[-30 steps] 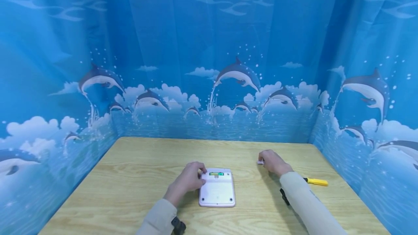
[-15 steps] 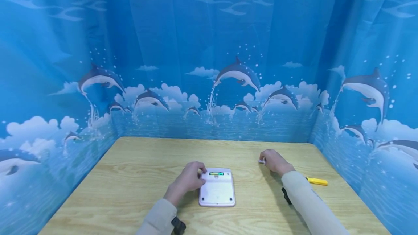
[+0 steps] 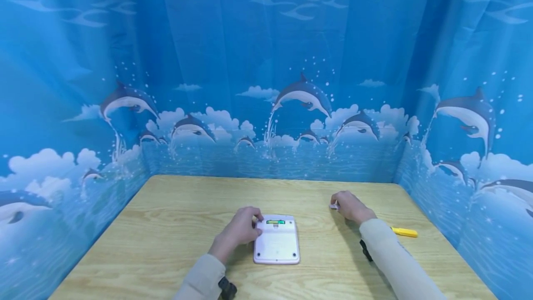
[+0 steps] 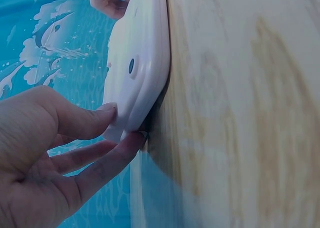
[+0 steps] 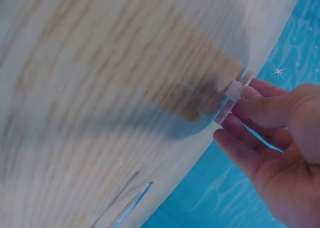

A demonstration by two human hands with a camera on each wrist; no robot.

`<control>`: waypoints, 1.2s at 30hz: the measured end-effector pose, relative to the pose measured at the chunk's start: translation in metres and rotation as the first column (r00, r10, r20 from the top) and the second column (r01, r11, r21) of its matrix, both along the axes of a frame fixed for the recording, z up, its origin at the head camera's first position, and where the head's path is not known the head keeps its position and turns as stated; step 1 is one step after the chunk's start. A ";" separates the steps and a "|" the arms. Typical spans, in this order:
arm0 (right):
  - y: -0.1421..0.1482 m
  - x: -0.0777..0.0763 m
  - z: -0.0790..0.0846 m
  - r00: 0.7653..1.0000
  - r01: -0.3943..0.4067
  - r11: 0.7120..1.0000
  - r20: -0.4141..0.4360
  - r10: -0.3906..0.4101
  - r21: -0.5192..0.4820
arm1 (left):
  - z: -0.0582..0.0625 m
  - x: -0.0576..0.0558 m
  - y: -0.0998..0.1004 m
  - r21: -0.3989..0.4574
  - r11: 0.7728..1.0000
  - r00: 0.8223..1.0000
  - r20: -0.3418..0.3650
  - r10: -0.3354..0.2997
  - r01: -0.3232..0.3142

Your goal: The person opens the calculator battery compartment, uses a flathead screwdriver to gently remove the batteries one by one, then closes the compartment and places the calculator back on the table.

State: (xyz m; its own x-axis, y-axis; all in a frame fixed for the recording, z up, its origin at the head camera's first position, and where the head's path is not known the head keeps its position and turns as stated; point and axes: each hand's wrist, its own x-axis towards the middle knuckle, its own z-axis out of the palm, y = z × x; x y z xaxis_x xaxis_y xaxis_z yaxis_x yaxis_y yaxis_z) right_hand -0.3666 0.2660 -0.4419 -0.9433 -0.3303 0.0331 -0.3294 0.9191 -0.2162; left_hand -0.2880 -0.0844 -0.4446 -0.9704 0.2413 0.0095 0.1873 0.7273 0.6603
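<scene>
My left hand (image 3: 241, 226) pinches the left edge of a pale pink, calculator-like device (image 3: 276, 244) lying back side up on the table. In the left wrist view its thumb (image 4: 92, 119) lies on the upper face, fingers at the rim. A green and yellow battery (image 3: 275, 221) shows in the open compartment near the device's far end. Further right, my right hand (image 3: 350, 206) pinches a small pale cover (image 3: 334, 207) between thumb and fingers. The right wrist view shows this cover (image 5: 233, 91) with a small tab, close to the table surface.
A yellow handle (image 3: 405, 232), like a screwdriver's, lies on the wooden table (image 3: 187, 198) by the right sleeve, which hides its other end. Blue dolphin curtains (image 3: 266, 152) enclose the table's back and sides.
My right hand, with the small cover, has shifted very slightly to the right. The left hand, device and battery stay where they were.
</scene>
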 end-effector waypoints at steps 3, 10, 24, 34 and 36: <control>0.000 0.001 0.001 1.000 -0.009 1.000 0.001 0.009 0.003 | 0.000 0.000 0.000 0.003 1.000 1.000 0.005 0.003 -0.003; 0.002 0.003 0.007 0.999 -0.012 1.000 0.031 0.013 -0.028 | -0.001 0.000 0.000 0.007 1.000 1.000 0.008 0.003 -0.003; 0.029 0.016 0.032 0.994 -0.110 0.994 0.010 0.110 0.008 | 0.001 0.000 0.001 0.006 1.000 1.000 0.024 0.013 -0.013; 0.051 0.036 0.048 0.994 -0.107 0.994 0.033 0.106 0.037 | 0.000 -0.001 0.002 0.002 1.000 0.999 0.025 0.020 -0.020; 0.056 0.039 0.048 0.994 -0.111 0.993 0.019 0.110 0.045 | 0.000 -0.001 0.002 0.003 1.000 0.999 0.030 0.025 -0.025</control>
